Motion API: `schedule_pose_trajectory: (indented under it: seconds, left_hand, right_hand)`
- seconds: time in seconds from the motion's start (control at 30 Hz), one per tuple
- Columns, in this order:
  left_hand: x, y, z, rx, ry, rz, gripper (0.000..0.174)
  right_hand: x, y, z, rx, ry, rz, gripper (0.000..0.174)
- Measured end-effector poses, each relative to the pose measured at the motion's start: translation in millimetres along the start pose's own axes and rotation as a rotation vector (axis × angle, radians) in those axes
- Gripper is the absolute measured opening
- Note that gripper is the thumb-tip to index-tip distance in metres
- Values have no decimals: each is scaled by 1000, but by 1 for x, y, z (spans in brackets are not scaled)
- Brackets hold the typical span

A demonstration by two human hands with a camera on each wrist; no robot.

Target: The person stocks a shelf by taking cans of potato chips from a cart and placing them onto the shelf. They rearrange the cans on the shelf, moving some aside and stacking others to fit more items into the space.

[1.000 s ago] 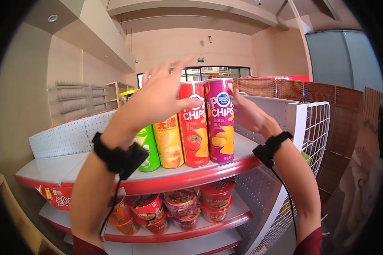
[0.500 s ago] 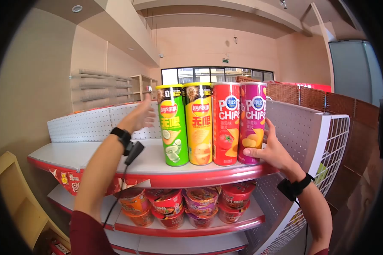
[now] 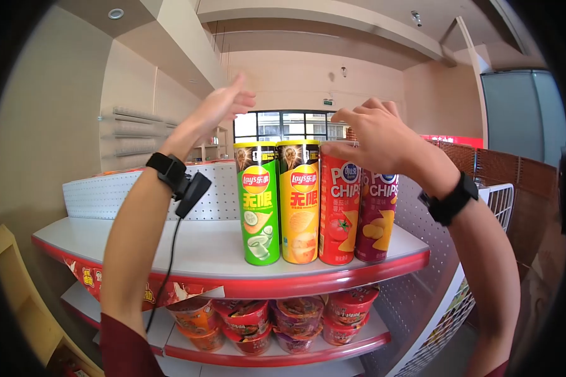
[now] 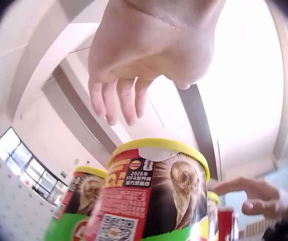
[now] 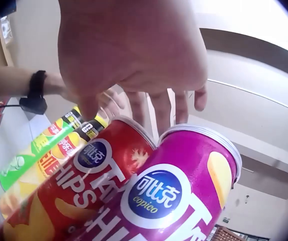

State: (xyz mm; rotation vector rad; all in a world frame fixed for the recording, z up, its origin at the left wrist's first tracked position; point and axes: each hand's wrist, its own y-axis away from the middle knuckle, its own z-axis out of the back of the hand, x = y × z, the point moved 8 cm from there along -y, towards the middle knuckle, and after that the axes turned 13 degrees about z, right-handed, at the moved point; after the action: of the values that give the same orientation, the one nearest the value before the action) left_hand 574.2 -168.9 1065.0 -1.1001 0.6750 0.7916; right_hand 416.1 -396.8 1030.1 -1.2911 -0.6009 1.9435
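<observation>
Four tall chip cans stand side by side at the shelf's front: a green Lay's can (image 3: 257, 207), a yellow Lay's can (image 3: 300, 207), a red potato chip can (image 3: 338, 220) and a purple potato chip can (image 3: 376, 220). My left hand (image 3: 223, 108) is raised to the left of the green can, above lid height, with loose fingers and nothing held. Over the tops of the red and purple cans hovers my right hand (image 3: 380, 135), palm down with fingers spread. From the right wrist, its fingers (image 5: 161, 108) reach beyond the silver rims.
The white shelf (image 3: 138, 242) has a red front edge. Stacked instant noodle bowls (image 3: 245, 317) fill the shelf below. A perforated back panel (image 3: 107, 198) runs behind on the left, and a white wire rack (image 3: 500, 207) flanks the right end.
My left hand has gone from in front of the cans to their left, then risen. My right hand has lifted from the purple can's side to above the red and purple cans.
</observation>
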Motion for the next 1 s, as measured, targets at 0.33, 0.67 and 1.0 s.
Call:
schedule_pose_trajectory:
  seconds: [0.33, 0.67, 1.0]
  left_hand:
    - [-27, 69, -106, 222, -1093, -166, 73]
    - [-23, 54, -122, 158, -1060, -485, 64]
    - [-38, 67, -115, 201, -919, -361, 58]
  right_hand:
    - [-12, -9, -48, 498, -178, -105, 71]
    - [-24, -8, -60, 594, -258, -166, 87]
    - [-26, -6, -47, 549, -371, -201, 81]
